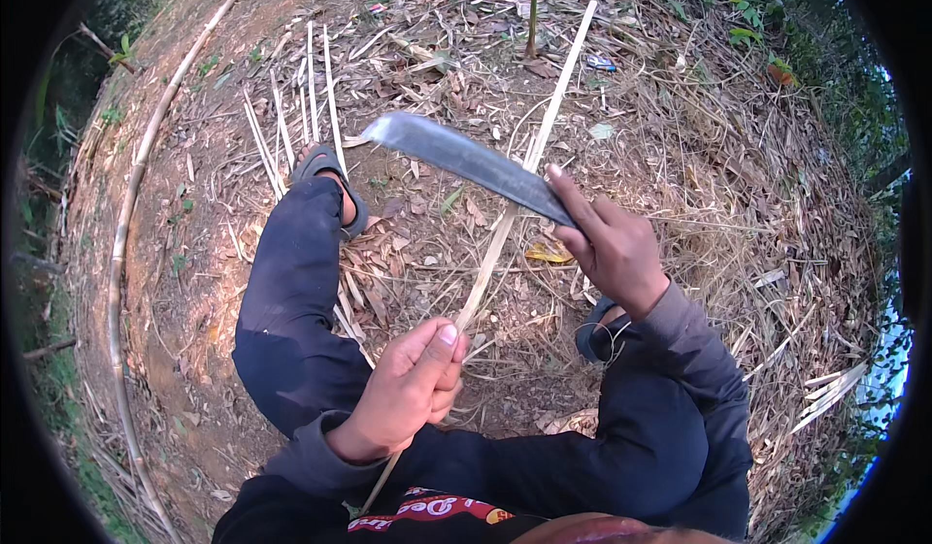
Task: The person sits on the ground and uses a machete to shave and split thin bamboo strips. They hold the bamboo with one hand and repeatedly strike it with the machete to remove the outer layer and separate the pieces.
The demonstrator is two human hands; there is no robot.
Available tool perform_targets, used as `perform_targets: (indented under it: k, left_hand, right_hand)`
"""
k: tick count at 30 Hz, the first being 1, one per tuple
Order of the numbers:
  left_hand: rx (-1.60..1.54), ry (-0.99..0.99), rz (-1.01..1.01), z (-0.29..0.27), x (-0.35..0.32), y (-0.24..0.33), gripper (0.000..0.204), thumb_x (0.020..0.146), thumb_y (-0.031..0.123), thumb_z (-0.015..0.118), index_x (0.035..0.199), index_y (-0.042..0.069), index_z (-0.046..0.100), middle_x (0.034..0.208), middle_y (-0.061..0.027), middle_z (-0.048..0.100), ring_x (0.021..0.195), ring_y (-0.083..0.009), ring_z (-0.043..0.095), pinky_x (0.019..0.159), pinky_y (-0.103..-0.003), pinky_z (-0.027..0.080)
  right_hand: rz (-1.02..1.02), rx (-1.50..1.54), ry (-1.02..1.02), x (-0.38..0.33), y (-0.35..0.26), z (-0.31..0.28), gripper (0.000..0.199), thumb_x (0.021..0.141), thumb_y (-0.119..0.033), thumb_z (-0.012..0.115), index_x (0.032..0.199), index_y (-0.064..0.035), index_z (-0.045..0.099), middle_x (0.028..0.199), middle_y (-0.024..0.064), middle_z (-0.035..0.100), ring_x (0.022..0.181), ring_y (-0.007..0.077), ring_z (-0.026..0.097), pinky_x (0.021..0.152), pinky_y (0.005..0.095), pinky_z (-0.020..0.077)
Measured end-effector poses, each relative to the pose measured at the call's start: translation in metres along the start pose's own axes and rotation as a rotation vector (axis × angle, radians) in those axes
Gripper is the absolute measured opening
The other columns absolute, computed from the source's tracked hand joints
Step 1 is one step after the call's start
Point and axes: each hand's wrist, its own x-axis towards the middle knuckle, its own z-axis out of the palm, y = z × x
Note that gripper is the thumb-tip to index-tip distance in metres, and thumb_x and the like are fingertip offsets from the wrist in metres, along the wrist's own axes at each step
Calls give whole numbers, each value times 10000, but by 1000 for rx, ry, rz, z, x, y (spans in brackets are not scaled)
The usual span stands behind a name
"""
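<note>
Head view: my left hand (pixel 408 384) clasps a split bamboo strip (pixel 490 258) slanting away before me; my right hand (pixel 616 253) grips a curved machete (pixel 466 161), which visually overlaps the strip.

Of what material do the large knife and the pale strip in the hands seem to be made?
Large knife: probably steel, dull grey, with a bright shine near its tip; the right hand covers the handle, so I cannot tell that material.

Pale strip: likely split bamboo, perhaps wood, seemingly unpainted; it looks long, straight and cream-coloured.
</note>
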Motion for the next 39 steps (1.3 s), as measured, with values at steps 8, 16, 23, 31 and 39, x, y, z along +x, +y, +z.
perform_targets:
  k: [8,16,23,31,39]
  left_hand:
    - [26,-92,-76,-5,-4,-1,289,1089,323,416,939,81,464,662,51,287,495,-38,227,437,-222,187]
    - [104,-54,-183,-10,-6,-3,290,1091,320,412,943,80,480,652,62,327,484,-19,254,423,-209,212]
    - [39,77,-151,-14,-5,-3,279,1091,301,417,969,61,491,658,59,336,497,-21,276,440,-195,214]
    - [-113,84,5,-9,10,10,292,1074,245,446,1186,-11,530,779,8,420,512,-28,335,426,-183,279]
    - [-93,132,77,-18,4,-1,244,1066,263,494,1153,47,568,801,23,475,518,-5,308,445,-189,197]
  right_hand:
    - [343,-1,293,21,81,24,530,1005,-514,496,1490,-305,462,642,88,584,487,223,557,453,385,407]
    - [415,-335,167,-10,142,45,488,1045,-446,459,1503,-281,427,682,137,648,513,316,610,487,443,470]
    - [985,19,378,-46,214,50,521,1063,-460,407,1449,-125,508,805,218,678,640,265,640,574,383,472]
    - [232,395,193,19,24,22,474,1021,-381,546,1462,-210,514,612,39,556,459,164,516,449,332,396]
    - [-402,-18,46,27,-74,-6,603,870,-642,525,1414,-385,559,596,-56,290,449,61,387,587,329,186]
